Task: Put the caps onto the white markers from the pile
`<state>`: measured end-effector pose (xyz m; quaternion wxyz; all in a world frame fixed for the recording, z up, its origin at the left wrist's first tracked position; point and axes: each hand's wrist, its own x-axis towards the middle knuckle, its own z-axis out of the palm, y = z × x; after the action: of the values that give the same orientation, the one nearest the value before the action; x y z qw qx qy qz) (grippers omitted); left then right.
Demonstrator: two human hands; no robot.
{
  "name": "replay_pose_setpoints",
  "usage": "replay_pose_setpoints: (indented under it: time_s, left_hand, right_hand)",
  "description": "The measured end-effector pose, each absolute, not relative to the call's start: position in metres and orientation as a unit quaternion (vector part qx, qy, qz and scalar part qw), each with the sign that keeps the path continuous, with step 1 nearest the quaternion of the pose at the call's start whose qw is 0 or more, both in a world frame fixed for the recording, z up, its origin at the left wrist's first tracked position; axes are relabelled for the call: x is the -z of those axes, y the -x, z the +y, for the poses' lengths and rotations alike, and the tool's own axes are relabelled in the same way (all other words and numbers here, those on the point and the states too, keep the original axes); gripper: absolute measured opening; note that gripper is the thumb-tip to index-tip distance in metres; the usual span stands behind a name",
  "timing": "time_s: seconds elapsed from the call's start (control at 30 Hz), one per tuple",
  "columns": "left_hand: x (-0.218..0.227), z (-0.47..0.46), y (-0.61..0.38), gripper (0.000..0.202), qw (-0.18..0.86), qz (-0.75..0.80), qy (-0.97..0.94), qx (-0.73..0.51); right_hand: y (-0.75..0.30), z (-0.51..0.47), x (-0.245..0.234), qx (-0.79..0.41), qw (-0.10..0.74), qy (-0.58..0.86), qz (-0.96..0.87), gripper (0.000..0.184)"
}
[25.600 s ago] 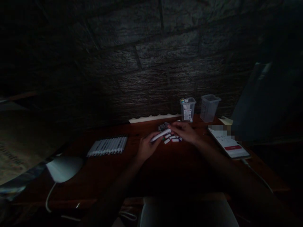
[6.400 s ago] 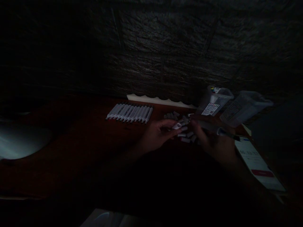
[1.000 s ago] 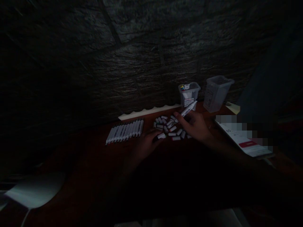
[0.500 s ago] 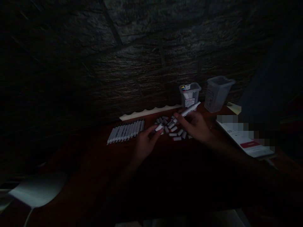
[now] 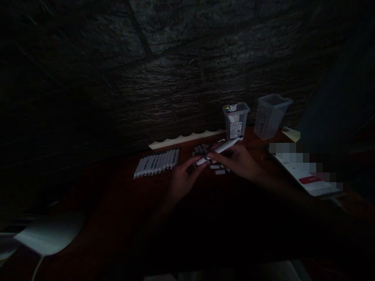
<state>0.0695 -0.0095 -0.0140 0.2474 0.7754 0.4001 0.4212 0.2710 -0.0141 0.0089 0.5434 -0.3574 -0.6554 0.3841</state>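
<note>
Cap (image 5: 201, 160) and marker (image 5: 225, 146) meet end to end between the two hands.
Left hand (image 5: 183, 177): fingers pinch the cap; right hand (image 5: 240, 159): fingers grasp the marker, its far end tilted up rightward; whether the cap is seated cannot be told. Loose caps (image 5: 219, 171) lie beneath and just beyond the fingers, a row of markers (image 5: 157, 162) to their left, a phone (image 5: 307, 178) farther right. Beyond the fingertips stand a labelled box (image 5: 236, 128) and a second box (image 5: 270, 119); the wall (image 5: 181, 78) rises behind.
</note>
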Motion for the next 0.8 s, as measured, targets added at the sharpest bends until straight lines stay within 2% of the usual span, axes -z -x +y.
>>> replay_pose_setpoints:
  time_s: [0.2, 0.37, 0.5, 0.67, 0.8]
  left_hand:
    - [0.012, -0.018, -0.069, 0.024, 0.149, 0.385, -0.815, -0.407]
    - [0.011, -0.022, -0.071, 0.025, 0.086, 0.388, -0.825, -0.401]
    - [0.009, -0.021, -0.071, 0.025, 0.087, 0.4, -0.829, -0.381]
    - [0.006, -0.021, -0.071, 0.024, 0.105, 0.418, -0.83, -0.355]
    - [0.006, -0.027, -0.074, 0.03, 0.137, 0.416, -0.84, -0.319]
  right_hand:
    - [-0.268, -0.017, -0.008, -0.419, 0.524, 0.364, -0.647, 0.021]
    - [-0.267, -0.02, -0.011, -0.441, 0.509, 0.392, -0.626, 0.027]
    - [-0.266, -0.021, -0.015, -0.44, 0.526, 0.376, -0.623, 0.03]
    - [-0.267, -0.019, -0.014, -0.433, 0.512, 0.441, -0.597, 0.052]
    - [-0.266, -0.019, -0.008, -0.381, 0.52, 0.453, -0.616, 0.049]
